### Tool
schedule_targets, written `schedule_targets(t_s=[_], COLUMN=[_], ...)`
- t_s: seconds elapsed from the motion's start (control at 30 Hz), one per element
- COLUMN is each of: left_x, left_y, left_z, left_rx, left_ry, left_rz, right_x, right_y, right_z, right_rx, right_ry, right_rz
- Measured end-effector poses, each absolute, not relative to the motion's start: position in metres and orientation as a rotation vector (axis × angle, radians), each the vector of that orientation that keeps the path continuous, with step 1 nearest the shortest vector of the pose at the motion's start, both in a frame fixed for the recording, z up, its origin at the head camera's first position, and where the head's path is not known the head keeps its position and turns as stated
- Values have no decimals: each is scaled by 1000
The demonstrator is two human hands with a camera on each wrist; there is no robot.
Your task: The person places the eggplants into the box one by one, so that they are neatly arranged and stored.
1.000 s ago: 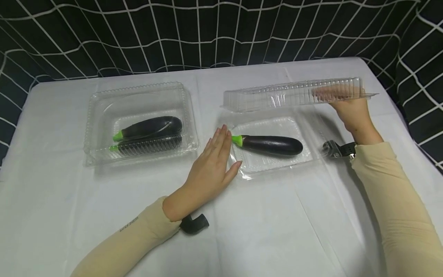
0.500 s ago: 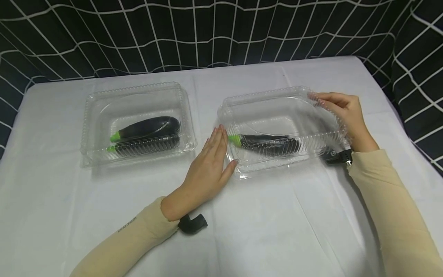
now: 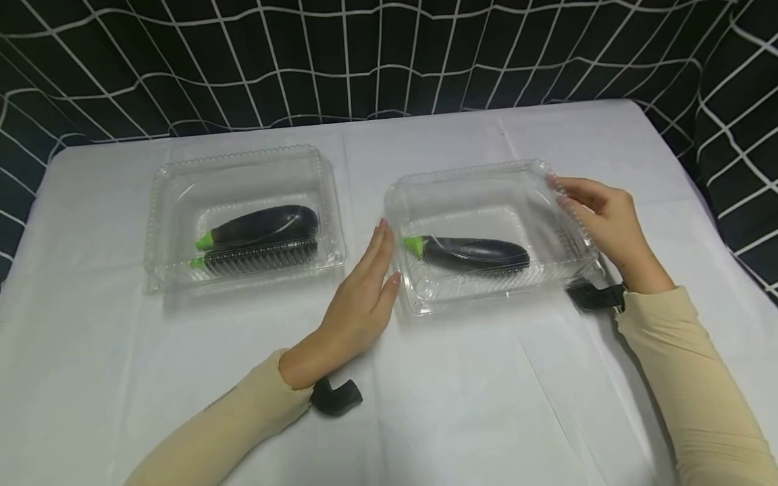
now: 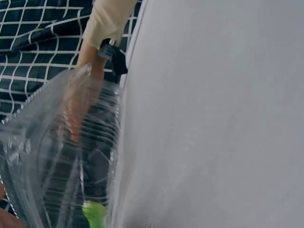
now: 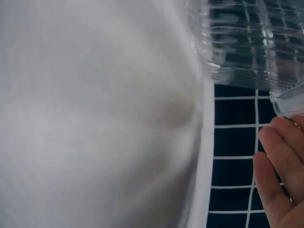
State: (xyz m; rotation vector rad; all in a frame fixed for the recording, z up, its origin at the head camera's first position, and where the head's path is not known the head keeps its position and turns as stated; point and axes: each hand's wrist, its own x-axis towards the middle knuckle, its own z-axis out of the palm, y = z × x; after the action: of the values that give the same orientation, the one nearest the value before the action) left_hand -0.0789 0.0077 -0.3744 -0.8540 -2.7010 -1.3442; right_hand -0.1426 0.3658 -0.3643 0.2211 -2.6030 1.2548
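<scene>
A clear plastic clamshell container [image 3: 462,300] on the right holds a black eggplant [image 3: 477,252] with a green stem end. Its clear lid [image 3: 464,179] lies over the eggplant. My right hand [image 3: 608,219] holds the lid's right edge between thumb and fingers; several fingertips [image 5: 281,137] show close by the plastic corner in the right wrist view. To the left of this container is my left hand [image 3: 355,300], its straight fingers pointing away along the container's left side. Whether they touch the plastic, I cannot tell.
Another clear plastic container [image 3: 243,162] stands to the left, with a black eggplant [image 3: 264,227] inside and green-tipped dark shapes seen through its ribbed wall. White cloth [image 3: 450,405] covers the table. Behind the far edge hangs a dark backdrop with white netting [image 3: 365,61].
My right hand has brought the lid down over the right container, from raised at the back to lying above the eggplant. My left hand has shifted slightly away to the left.
</scene>
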Motion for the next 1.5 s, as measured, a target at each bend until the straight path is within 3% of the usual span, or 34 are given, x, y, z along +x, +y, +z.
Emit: schedule_targets(t_s=[0.2,0.5,0.7,1.07,1.5], left_x=[-70,-68,-69,-70,-70], left_y=[10,8,9,8,8], left_z=[-372,-375,-377,-376,-377], left_rx=[-1027,-987,-985,-986,-988], left_ry=[-2676,-2670,-2663,-2679,-2674], left_rz=[-1076,-980,-938,-939,-934], right_x=[-139,-131,-114,-70,-57], right_y=[362,365,373,378,381], right_z=[-362,-347,-348,-356,-360], right_rx=[180,279,127,79,149], right_ry=[-2628,-2925,-2910,-2780,-2399], right_rz=[1086,1129,1162,1276,2222])
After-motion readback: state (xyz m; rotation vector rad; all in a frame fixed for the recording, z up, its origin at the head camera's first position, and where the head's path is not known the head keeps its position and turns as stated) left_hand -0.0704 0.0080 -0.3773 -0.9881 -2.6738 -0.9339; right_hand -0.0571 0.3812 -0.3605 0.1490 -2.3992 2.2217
